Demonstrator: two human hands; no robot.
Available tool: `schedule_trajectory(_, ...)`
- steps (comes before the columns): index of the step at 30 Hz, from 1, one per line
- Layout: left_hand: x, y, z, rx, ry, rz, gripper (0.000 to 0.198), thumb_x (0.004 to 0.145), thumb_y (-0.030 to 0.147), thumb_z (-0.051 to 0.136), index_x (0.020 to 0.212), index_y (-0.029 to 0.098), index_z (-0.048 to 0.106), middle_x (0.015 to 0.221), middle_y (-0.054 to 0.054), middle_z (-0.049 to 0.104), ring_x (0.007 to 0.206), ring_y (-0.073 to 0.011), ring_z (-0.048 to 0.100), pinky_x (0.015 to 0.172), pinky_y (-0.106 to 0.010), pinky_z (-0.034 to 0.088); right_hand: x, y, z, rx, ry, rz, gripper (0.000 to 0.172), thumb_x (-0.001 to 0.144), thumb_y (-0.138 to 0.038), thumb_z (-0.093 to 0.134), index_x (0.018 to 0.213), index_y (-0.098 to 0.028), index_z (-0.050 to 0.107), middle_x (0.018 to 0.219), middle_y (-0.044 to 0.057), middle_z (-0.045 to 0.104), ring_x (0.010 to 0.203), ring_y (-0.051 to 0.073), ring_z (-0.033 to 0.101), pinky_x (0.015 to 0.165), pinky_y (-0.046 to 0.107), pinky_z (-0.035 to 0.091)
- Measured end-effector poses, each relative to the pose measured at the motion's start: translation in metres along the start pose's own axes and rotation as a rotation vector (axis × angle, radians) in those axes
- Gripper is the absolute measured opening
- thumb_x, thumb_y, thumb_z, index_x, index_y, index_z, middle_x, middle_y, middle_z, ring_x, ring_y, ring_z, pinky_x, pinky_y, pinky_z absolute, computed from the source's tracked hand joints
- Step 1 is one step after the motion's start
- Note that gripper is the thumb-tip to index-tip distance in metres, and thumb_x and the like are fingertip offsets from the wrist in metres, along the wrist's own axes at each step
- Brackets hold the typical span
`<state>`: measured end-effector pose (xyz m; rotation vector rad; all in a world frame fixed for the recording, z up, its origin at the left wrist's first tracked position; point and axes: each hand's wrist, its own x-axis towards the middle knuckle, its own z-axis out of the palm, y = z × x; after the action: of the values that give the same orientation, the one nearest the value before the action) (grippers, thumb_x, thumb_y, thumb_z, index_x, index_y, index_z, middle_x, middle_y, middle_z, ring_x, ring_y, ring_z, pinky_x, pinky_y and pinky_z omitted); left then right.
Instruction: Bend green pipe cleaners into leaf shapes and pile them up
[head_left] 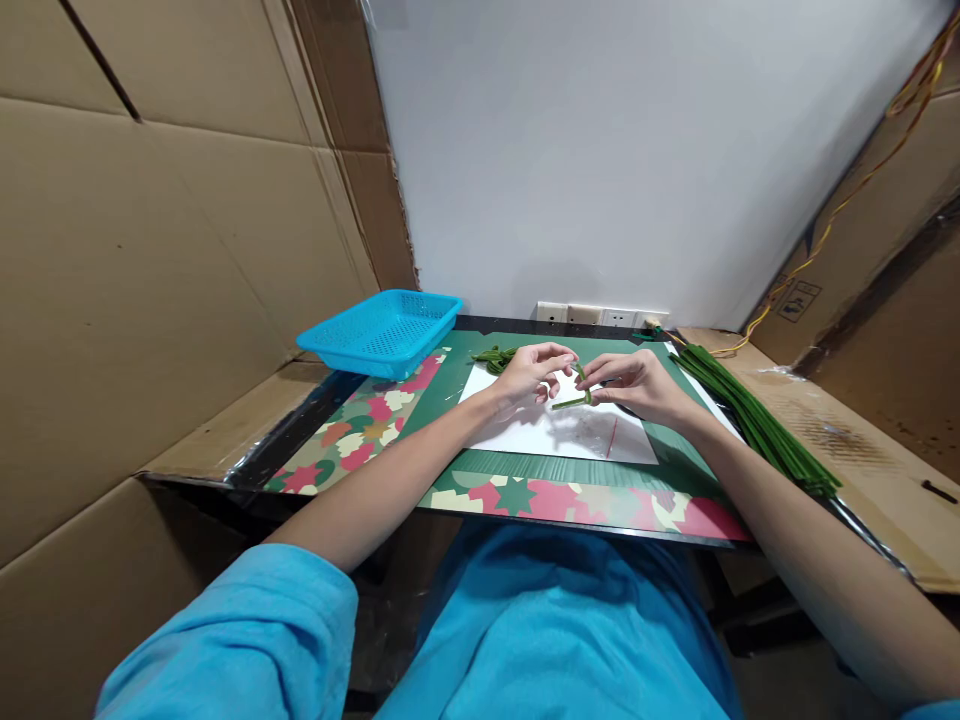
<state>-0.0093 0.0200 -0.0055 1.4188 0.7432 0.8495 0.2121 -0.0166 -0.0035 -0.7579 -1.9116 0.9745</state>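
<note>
Above a white sheet [517, 432], a bent green pipe cleaner [568, 404] spans the gap between my two hands. My left hand [531, 376] pinches its upper part between thumb and forefinger, with the other fingers loosely curled. Closed on its right side is my right hand [631, 384], thumb and fingertips together. One short end of the pipe cleaner sticks out to the left below the fingertips. Just behind my left hand lies a small heap of bent green pipe cleaners [492, 358], partly covered by that hand.
A bundle of straight green pipe cleaners [757, 425] lies along the table's right side. At the back left stands a blue perforated basket [375, 350]. The green mat [442, 425] has a patterned border. Sockets [585, 315] line the wall; cardboard [187, 250] walls the left.
</note>
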Motion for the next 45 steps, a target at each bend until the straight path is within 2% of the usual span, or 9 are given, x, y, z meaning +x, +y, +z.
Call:
schedule_trajectory(4,-0.003,0.002,0.003,0.000,-0.050,-0.039,0.036,0.085,0.049,0.076,0.100,0.016,0.068,0.085,-0.004,0.066,0.049,-0.0070,0.055,0.038,-0.019,0.029,0.001,0.004,-0.002,-0.043,0.097,-0.044,0.021,0.078,-0.042,0.087,0.089,-0.024,0.086,0.096,0.009,0.075,0.088,0.023,0.071,0.070,0.034,0.061)
schedule_trajectory(7,-0.003,0.004,0.004,0.006,-0.063,-0.038,0.040,0.082,0.044,0.080,0.108,0.016,0.068,0.078,-0.001,0.064,0.045,-0.0057,0.049,0.038,-0.020,0.024,0.002,0.005,-0.002,-0.074,0.197,-0.069,0.021,0.078,-0.041,0.087,0.090,-0.023,0.085,0.095,0.009,0.075,0.088,0.023,0.070,0.071,0.034,0.061)
schedule_trajectory(13,-0.006,0.004,0.001,0.032,-0.181,0.017,0.074,0.071,0.034,0.090,0.137,0.019,0.061,0.086,-0.001,0.065,0.050,-0.0042,0.045,0.041,-0.020,0.025,0.003,0.000,-0.002,-0.087,0.216,-0.067,0.029,0.075,-0.048,0.088,0.087,-0.022,0.085,0.094,0.009,0.074,0.084,0.022,0.071,0.076,0.038,0.062)
schedule_trajectory(17,-0.007,0.005,0.003,0.068,-0.197,0.074,0.086,0.067,0.034,0.093,0.143,0.016,0.057,0.082,-0.001,0.065,0.053,-0.0052,0.046,0.046,-0.020,0.032,0.003,-0.003,0.002,-0.100,0.226,-0.079,0.028,0.076,-0.049,0.087,0.082,-0.022,0.084,0.088,0.008,0.073,0.080,0.022,0.070,0.072,0.037,0.061)
schedule_trajectory(23,-0.007,0.008,0.003,0.139,-0.111,0.184,0.066,0.069,0.039,0.092,0.126,0.014,0.069,0.076,0.001,0.061,0.053,-0.0042,0.043,0.049,-0.020,0.034,0.002,-0.010,0.008,-0.156,0.211,-0.093,0.033,0.081,-0.053,0.082,0.078,-0.020,0.082,0.083,0.009,0.073,0.077,0.022,0.069,0.067,0.035,0.058)
schedule_trajectory(27,-0.005,0.005,0.002,0.132,-0.109,0.172,0.059,0.072,0.045,0.090,0.119,0.016,0.071,0.083,-0.001,0.063,0.054,-0.0040,0.044,0.048,-0.020,0.033,0.001,-0.015,0.011,-0.200,0.194,-0.114,0.036,0.085,-0.054,0.078,0.077,-0.019,0.080,0.082,0.009,0.074,0.073,0.021,0.068,0.066,0.033,0.056)
schedule_trajectory(35,-0.005,0.006,0.005,0.120,-0.049,0.131,0.052,0.076,0.047,0.084,0.114,0.015,0.071,0.095,-0.008,0.070,0.062,-0.0102,0.060,0.045,-0.021,0.037,0.002,-0.012,0.013,-0.289,0.255,-0.185,0.026,0.089,-0.045,0.077,0.083,-0.020,0.079,0.083,0.008,0.074,0.072,0.019,0.066,0.060,0.031,0.052)
schedule_trajectory(40,-0.003,0.003,0.006,0.037,-0.024,0.128,0.051,0.072,0.043,0.089,0.110,0.015,0.071,0.086,-0.004,0.068,0.061,-0.0106,0.062,0.044,-0.020,0.038,0.001,-0.009,0.016,-0.250,0.323,-0.183,0.016,0.089,-0.037,0.078,0.088,-0.021,0.079,0.087,0.006,0.077,0.075,0.019,0.071,0.070,0.033,0.059)
schedule_trajectory(45,0.000,-0.001,0.003,0.006,-0.019,0.139,0.054,0.069,0.046,0.091,0.108,0.016,0.069,0.085,-0.003,0.068,0.051,-0.0064,0.056,0.041,-0.020,0.033,0.001,-0.008,0.018,-0.210,0.348,-0.129,0.019,0.087,-0.039,0.079,0.092,-0.021,0.079,0.088,0.005,0.079,0.078,0.021,0.075,0.077,0.037,0.064)
